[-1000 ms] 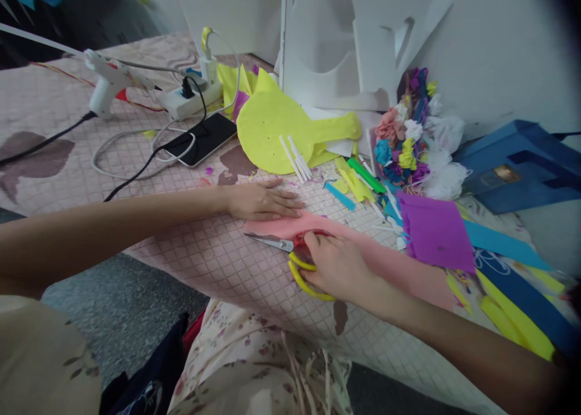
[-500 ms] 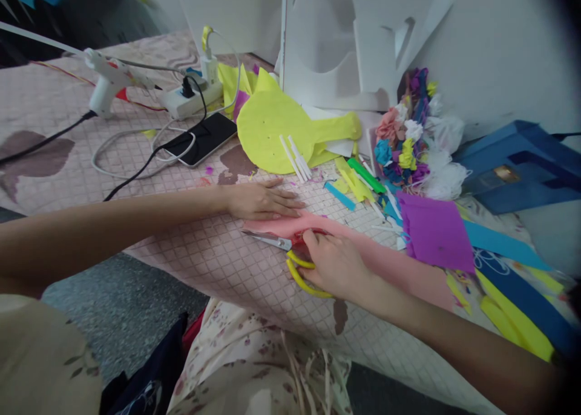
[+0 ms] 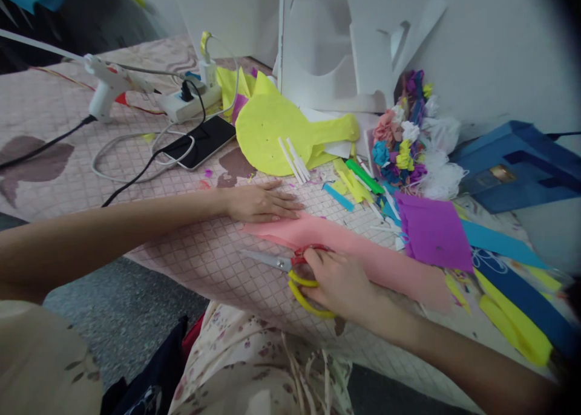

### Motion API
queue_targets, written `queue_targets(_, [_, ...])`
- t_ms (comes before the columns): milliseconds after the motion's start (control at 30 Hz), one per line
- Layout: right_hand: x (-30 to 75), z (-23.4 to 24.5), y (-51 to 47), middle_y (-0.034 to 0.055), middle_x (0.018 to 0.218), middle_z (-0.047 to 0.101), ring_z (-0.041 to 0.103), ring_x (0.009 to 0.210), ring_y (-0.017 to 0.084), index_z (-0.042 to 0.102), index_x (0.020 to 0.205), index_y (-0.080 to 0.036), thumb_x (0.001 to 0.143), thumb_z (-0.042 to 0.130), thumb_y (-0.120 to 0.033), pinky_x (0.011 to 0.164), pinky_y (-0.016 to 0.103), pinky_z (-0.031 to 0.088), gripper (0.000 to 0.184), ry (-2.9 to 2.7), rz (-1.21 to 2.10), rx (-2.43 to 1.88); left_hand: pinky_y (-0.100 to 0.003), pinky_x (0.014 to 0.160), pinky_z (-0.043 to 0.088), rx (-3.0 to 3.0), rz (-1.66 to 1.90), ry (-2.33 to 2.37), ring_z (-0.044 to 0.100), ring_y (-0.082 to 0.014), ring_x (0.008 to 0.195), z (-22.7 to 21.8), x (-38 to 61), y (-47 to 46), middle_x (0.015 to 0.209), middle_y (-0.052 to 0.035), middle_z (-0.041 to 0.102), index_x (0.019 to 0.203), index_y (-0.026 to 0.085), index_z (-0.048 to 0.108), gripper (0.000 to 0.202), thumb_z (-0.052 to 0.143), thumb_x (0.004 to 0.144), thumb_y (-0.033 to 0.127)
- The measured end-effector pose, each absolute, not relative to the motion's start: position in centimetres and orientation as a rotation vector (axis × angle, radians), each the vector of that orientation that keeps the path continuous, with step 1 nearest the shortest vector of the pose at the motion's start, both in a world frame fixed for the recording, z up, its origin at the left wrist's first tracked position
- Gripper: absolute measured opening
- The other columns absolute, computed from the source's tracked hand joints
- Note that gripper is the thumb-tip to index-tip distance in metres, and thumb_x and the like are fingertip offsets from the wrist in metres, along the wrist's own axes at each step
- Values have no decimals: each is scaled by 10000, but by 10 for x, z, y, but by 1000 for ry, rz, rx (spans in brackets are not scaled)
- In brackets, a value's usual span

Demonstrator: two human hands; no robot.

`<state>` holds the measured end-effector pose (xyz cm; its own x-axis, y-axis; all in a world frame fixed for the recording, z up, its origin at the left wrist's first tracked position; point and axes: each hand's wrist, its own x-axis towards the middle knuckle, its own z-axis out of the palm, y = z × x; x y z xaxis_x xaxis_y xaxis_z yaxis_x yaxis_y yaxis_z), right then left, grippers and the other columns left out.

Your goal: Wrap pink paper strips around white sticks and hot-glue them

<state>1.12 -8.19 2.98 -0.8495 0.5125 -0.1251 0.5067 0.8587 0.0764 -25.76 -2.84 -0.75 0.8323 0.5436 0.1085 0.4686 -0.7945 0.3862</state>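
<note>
A long strip of pink crepe paper lies across the table in front of me. My left hand rests flat at its left end, fingers stretched out over the paper's upper edge. In my right hand is a pair of scissors with one red and one yellow handle loop. Its blades look closed and point left, lying just below the strip's near edge, apart from it. My fingers wrap round the handles, partly hiding them.
Behind the strip are a yellow round paper shape, white sticks, a green marker and purple paper. A glue gun, power strip and phone lie left. A blue bag stands right.
My right hand has drawn the scissors a little toward me, away from the pink paper's near edge. My left hand stays flat in the same place.
</note>
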Motion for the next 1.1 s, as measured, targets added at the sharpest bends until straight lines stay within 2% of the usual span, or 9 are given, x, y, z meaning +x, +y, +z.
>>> queue_targets(133, [47,33,-94,44,794,688,659,744,237,543,871,-183,696,696,-336,603,306,404,278,2872,-20,935,-420,1150,-55,2673,340,763,240,-177,1403,-5,-259,-29,1496,-4,339,1443,303,290,482,335,963,290])
queue_targets(233, [75,42,-85,31,780,700,664,692,229,567,925,-199,730,654,-403,577,298,401,295,2866,33,1156,-427,1155,15,2615,372,796,311,-193,1373,-1,-259,-28,1466,-57,396,1436,254,315,496,388,949,313])
queue_targets(367, [100,55,-37,57,891,718,670,700,228,574,1074,-216,787,567,-485,561,286,391,394,2803,159,1527,-420,1107,223,2586,410,913,466,-207,1245,9,-248,-27,1355,-86,529,1292,189,506,378,439,925,255])
queue_targets(433, [107,55,-4,56,807,715,663,668,230,583,1094,-221,810,531,-504,536,279,372,405,2696,171,1672,-382,1030,339,2593,424,995,515,-211,1168,14,-238,-29,1249,-92,602,1164,166,593,297,459,904,217])
queue_targets(533, [110,47,42,87,844,706,656,723,258,572,1123,-188,800,552,-505,551,281,383,453,2641,138,1693,-359,916,430,2566,421,1159,568,-227,1054,23,-220,-34,1119,-107,639,1102,150,610,282,539,844,237])
queue_targets(700, [109,32,72,117,1047,654,605,958,250,568,1147,-160,815,598,-406,717,284,430,414,2792,42,1553,-297,734,459,2427,344,1381,603,-202,868,31,-201,-35,977,-85,643,975,152,633,236,590,751,213])
queue_targets(833, [112,36,56,107,1038,621,582,953,218,588,1093,-154,891,510,-308,744,290,424,266,2944,-32,1511,-244,596,393,2381,346,1445,577,-158,710,29,-198,-30,803,-39,645,817,157,631,119,556,742,210])
queue_targets(967, [120,42,35,59,955,629,583,896,182,614,980,-174,891,503,-223,748,290,432,151,3022,-336,1237,-244,613,365,2409,372,1469,562,-149,702,28,-198,-29,780,-27,649,785,172,634,126,527,783,237])
queue_targets(1100, [127,39,27,84,1001,615,556,983,201,621,975,-162,892,514,-210,830,337,435,144,3059,-352,1118,-262,693,387,2463,384,1494,584,-163,777,36,-198,-35,837,-35,667,818,176,639,168,499,833,268])
